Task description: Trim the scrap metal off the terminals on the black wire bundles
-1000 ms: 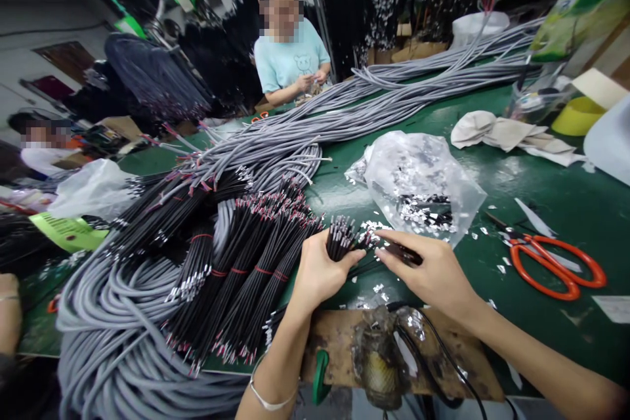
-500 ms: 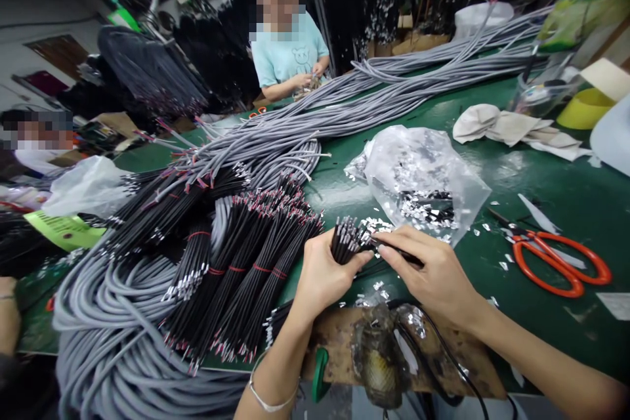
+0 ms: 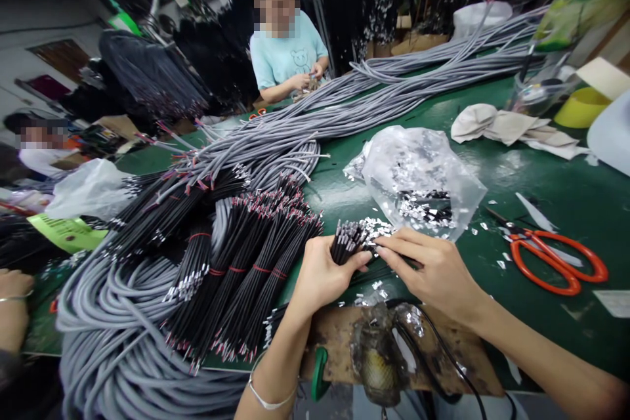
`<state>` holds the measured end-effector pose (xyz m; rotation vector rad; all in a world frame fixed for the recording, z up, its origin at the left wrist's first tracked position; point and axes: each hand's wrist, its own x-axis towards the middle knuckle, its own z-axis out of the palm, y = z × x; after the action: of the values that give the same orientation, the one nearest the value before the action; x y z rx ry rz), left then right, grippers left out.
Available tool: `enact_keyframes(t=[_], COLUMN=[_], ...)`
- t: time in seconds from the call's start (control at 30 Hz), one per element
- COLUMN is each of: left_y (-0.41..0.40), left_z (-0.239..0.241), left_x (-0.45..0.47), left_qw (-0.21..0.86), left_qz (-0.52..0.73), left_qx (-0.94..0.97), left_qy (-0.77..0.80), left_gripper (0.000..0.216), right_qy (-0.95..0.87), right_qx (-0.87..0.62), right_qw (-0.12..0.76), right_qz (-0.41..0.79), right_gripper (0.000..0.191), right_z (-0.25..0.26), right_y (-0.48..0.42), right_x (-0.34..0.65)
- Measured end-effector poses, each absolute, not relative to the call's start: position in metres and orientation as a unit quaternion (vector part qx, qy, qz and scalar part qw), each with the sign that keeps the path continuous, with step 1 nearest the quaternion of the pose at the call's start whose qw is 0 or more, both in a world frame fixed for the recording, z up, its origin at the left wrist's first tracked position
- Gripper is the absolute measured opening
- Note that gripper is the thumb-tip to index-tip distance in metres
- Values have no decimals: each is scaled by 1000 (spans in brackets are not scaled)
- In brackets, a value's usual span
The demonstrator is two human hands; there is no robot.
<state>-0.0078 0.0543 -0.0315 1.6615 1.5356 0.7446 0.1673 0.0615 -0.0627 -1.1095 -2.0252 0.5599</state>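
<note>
Here, thin black wires (image 3: 346, 243) end silver-tipped.

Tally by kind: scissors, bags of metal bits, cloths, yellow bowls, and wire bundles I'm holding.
Orange scissors: 1
Clear bag of metal bits: 1
Beige cloth: 1
Yellow bowl: 1
Held black wire bundle: 1
Total: 5

Bright, even overhead light — soft glare on the green table (image 3: 541, 164), warped, smeared edges.

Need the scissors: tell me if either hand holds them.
No, the orange scissors lie on the table, apart from left hand and right hand.
</note>
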Motion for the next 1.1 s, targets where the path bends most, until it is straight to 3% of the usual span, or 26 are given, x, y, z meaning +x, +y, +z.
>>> enact_keyframes(t=[0.13,0.43,0.67,0.93,1.1], left_y=[55,52,53,52,56], left_z=[-29,-32,-32,-26,-27], left_x=[-10,-2,-2,-3,-6], left_qw=[429,368,368,537,512], left_qz=[292,291,310,256,262], left_qx=[629,663,646,625,638], left_qy=[579,583,592,506,512], left_gripper=[24,17,14,17,22], right_qy=[-763,-684,-695,-703,-660], right_qx=[-429,-434,-435,-480,-517], right_qw=[398,441,443,426,464], right_qz=[275,387,363,307,286], right_gripper=[21,19,16,17,17], right_z=[-61,-59,-57,-60,-58], right_y=[61,61,61,67,73], right_x=[166,161,162,162,169])
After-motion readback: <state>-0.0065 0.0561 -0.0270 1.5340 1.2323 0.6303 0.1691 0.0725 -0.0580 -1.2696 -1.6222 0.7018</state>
